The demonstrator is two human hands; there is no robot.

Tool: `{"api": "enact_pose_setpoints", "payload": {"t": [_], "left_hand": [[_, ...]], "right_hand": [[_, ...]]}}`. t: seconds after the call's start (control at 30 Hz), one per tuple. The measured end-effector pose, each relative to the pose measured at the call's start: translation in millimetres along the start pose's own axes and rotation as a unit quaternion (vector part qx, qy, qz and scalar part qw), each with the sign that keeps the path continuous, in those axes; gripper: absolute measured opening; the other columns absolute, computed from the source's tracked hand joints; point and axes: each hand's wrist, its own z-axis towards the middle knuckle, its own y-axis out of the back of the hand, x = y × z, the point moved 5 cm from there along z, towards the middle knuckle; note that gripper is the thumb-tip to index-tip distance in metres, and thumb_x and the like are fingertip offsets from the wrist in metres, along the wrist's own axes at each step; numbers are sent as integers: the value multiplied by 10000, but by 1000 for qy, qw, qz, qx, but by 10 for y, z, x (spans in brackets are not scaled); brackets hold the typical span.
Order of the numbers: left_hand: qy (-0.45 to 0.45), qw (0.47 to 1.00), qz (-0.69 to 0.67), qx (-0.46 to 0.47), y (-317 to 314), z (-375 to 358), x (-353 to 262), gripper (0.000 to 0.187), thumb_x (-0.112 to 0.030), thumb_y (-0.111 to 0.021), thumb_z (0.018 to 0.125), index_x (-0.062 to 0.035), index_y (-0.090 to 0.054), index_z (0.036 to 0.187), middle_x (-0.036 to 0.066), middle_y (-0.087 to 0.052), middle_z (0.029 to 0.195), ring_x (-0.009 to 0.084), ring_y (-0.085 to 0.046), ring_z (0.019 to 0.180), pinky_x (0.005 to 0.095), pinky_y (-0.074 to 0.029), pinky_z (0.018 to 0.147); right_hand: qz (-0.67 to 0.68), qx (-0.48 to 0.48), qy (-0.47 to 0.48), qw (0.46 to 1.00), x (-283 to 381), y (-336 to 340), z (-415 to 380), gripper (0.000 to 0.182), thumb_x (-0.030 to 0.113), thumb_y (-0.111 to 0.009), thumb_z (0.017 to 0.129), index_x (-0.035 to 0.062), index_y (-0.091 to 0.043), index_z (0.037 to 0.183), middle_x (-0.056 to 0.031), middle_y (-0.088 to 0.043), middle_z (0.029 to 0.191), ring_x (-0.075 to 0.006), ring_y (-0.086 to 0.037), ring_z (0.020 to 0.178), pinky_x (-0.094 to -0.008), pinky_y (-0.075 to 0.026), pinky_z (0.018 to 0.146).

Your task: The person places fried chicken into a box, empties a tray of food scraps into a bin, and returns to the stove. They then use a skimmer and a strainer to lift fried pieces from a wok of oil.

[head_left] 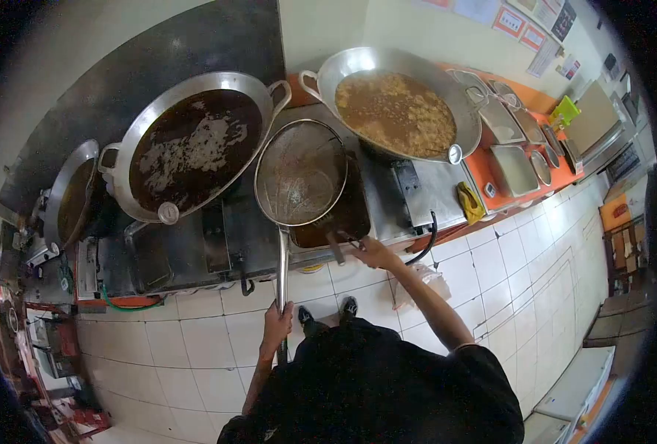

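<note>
My left hand (275,329) is wrapped round the long metal handle of a round mesh strainer (302,174). The strainer's bowl hangs over a rectangular pan of dark liquid (317,235) between two big woks, with fine crumbs on its mesh. Beside the strainer, my right hand (376,254) is closed on a slim metal utensil (334,244) at the front edge of that pan; I cannot tell its kind. To the left sits a wok of dark oil (195,148) with pale foam. Food bubbles in a lighter-coloured wok of oil (395,111) at the right.
A third wok (73,196) stands far left. Round thermometers (168,213) are clipped to the wok rims. Metal trays (515,170) and a yellow cloth (470,203) lie on the orange counter at right. A plastic bag (422,287) is on the tiled floor near the stove.
</note>
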Motion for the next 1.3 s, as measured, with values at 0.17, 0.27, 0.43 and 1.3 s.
{"api": "enact_pose_setpoints", "payload": {"t": [0.17, 0.27, 0.43, 1.3], "left_hand": [[-12, 999, 36, -14, 27, 45, 64, 213, -233, -526, 860, -55, -434, 787, -17, -417, 538, 54, -401, 383, 218, -334, 335], [-30, 997, 72, -19, 59, 59, 63, 215, -249, -525, 859, -58, -432, 822, -17, -410, 532, 55, -391, 374, 226, -332, 331], [-94, 973, 200, -69, 99, 77, 27, 266, -281, -520, 854, -25, -452, 841, 56, -455, 542, 158, -456, 419, 314, -388, 401], [-157, 929, 287, -172, 0, -166, -119, 306, -267, -527, 838, 35, -480, 845, 221, -535, 573, 396, -561, 561, 422, -410, 462]], "right_hand": [[-113, 22, -124, 986, 76, 539, 100, 295, 261, -562, 758, -32, -587, 751, -255, -586, 789, -409, -580, 761, -444, -480, 663], [-139, -47, -158, 976, 188, 688, 62, 283, 246, -569, 748, -37, -583, 747, -249, -589, 766, -398, -586, 748, -446, -484, 673], [-70, -79, -147, 983, 79, 765, 159, 207, 182, -582, 699, -24, -600, 682, -241, -574, 711, -404, -572, 724, -445, -471, 651], [24, -111, -125, 986, 81, -293, -920, 124, 21, -429, 823, -58, -412, 917, -254, -533, 667, -443, -515, 614, -496, -378, 509]]}}
